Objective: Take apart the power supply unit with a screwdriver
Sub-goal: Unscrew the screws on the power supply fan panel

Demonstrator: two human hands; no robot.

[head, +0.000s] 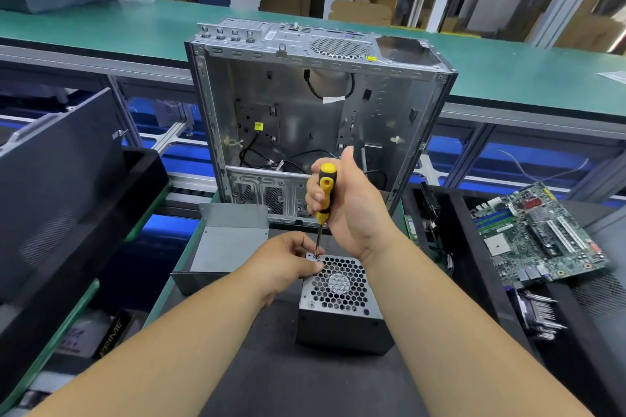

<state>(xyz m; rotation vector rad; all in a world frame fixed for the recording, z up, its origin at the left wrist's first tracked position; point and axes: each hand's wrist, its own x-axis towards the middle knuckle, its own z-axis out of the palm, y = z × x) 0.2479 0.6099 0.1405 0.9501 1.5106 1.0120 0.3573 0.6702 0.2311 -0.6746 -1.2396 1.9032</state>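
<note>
The power supply (340, 305) sits on the dark surface (271, 376) right in front of the person, its honeycomb fan grille (338, 284) facing up and its black side toward us. The right hand (349, 203) is wrapped around the yellow-and-black screwdriver (324, 195), thumb pointing up, holding it nearly upright with the tip set into a screw (316, 256) at the grille's 11 o'clock corner. The left hand (288, 261) comes in from 9 o'clock and pinches that same corner, its fingertips just beside the shaft, steadying the unit. At 12 o'clock from the power supply stands an open, gutted case (315, 118), a few black cables (257, 156) hanging loose inside. At 10 o'clock lies a bent grey metal cover (227, 240), close to the left hand. Off at 3 o'clock, well apart, a green motherboard (538, 234) rests tilted on a black tray (576, 332), and below it a finned heatsink (538, 315). A green belt (508, 74) runs behind the case.
</note>
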